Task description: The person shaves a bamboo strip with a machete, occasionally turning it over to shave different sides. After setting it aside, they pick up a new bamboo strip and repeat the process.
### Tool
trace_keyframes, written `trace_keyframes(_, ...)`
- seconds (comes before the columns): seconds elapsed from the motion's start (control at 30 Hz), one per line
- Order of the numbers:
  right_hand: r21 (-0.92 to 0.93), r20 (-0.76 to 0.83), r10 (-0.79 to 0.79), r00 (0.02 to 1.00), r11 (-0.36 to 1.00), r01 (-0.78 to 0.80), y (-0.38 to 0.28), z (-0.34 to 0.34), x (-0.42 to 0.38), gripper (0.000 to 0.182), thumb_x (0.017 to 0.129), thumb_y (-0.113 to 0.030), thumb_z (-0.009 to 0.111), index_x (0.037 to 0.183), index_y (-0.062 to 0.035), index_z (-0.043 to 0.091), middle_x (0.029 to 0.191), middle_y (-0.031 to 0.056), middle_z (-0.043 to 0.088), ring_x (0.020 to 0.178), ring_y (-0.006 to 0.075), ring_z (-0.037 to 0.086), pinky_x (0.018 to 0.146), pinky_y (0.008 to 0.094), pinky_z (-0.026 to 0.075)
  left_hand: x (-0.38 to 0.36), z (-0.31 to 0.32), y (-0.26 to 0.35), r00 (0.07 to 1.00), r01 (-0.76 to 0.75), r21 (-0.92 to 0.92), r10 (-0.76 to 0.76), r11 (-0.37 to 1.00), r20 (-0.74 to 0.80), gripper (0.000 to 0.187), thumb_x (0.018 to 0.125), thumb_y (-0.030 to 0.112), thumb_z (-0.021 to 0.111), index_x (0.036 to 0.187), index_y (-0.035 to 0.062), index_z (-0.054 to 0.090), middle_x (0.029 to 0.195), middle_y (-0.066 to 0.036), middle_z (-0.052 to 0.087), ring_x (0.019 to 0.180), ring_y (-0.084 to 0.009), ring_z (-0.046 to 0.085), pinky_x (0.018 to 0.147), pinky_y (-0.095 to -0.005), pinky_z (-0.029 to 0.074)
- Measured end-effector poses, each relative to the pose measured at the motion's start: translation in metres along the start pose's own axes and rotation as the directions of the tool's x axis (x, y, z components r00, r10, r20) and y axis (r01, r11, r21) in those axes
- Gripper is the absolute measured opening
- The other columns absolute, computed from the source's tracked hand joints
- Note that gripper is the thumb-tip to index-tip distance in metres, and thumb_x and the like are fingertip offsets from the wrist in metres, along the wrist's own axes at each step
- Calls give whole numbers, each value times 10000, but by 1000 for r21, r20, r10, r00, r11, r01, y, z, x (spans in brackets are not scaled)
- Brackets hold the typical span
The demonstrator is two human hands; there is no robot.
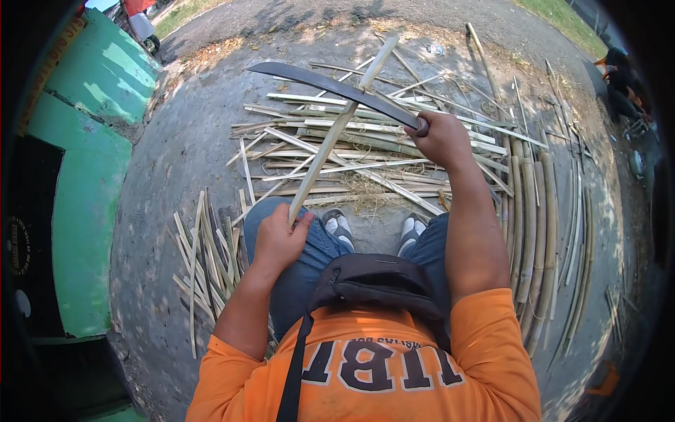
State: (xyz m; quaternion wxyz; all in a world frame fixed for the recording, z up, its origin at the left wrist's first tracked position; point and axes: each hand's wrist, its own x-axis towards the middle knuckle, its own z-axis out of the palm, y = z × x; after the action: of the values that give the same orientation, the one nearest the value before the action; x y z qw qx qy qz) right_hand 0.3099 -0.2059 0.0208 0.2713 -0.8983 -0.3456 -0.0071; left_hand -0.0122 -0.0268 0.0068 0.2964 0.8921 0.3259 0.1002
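Note:
A long pale bamboo strip (325, 149) slants up and away from my left hand (280, 238), whose fingers are wrapped round its lower end above my left thigh. My right hand (443, 138) grips the handle of a machete (330, 86) with a dark, curved blade. The blade points to the left and crosses the strip in its upper part. Beyond my feet, many split bamboo strips (365, 169) lie crosswise on the ground beneath the strip and the blade.
More split strips (204, 260) lie by my left leg. Long round bamboo poles (527, 225) lie at the right. A green wall (88, 183) stands at the left. A person (622, 88) is at the far right edge, and a road (302, 17) runs beyond the strips.

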Motion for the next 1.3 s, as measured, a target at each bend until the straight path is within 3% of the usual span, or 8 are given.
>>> trace_keyframes(0.27,-137,52,-173,984,974,178,-33,12,-19,189,881,-302,645,878,-139,740,787,153,707,798,397,707,730,519,571,1,-2,2,1000,-26,-25,26,999,-5,423,1025,385,649,888,-10,586,698,-262,645,683,-497,646,601,-536,481)
trace_keyframes(0.37,-119,51,-83,995,989,88,-14,23,-4,183,873,-305,673,885,-134,739,827,161,723,827,398,713,746,516,572,-1,1,-6,997,-71,-8,70,997,-25,426,1042,383,628,874,-2,558,672,-251,616,660,-493,623,580,-521,457)
trace_keyframes(0.4,6,95,51,994,999,-52,-9,21,4,182,861,-307,705,893,-131,740,872,167,740,867,398,719,767,513,573,-3,3,-9,995,-94,-2,94,996,-36,426,1048,381,622,870,2,550,655,-241,602,644,-485,614,568,-508,446)
trace_keyframes(0.5,-59,82,90,993,995,-86,-5,21,9,186,852,-309,729,897,-129,741,898,167,750,895,391,722,780,508,572,0,4,-9,996,-83,34,83,996,-23,428,1044,379,627,862,3,537,661,-249,605,657,-497,613,573,-525,445)
trace_keyframes(0.8,-109,84,-260,962,957,268,-33,23,-18,132,821,-257,686,833,-127,712,784,146,712,784,401,698,711,521,561,-3,0,-3,997,-72,12,72,997,-7,420,1036,396,624,893,5,570,748,-279,662,752,-526,649,651,-584,488)
trace_keyframes(0.93,39,95,8,995,999,-12,1,22,6,170,879,-290,686,894,-133,750,835,178,730,821,407,704,741,522,562,-5,3,-8,997,-84,86,83,993,7,420,1030,400,631,900,6,567,762,-284,666,764,-530,651,658,-590,494)
trace_keyframes(1.07,-19,58,56,997,998,-55,1,22,6,192,897,-298,673,915,-124,753,882,171,739,857,408,705,752,518,564,-2,3,-8,996,-85,96,83,992,27,421,1027,400,637,899,6,565,774,-293,670,773,-532,654,664,-592,498)
trace_keyframes(1.3,-89,70,-269,961,957,274,-27,21,-15,159,869,-264,647,879,-131,733,815,167,716,803,395,701,738,521,567,-6,6,-4,991,-113,-28,111,993,-75,366,1030,360,639,951,5,591,745,-275,651,748,-520,641,634,-565,476)
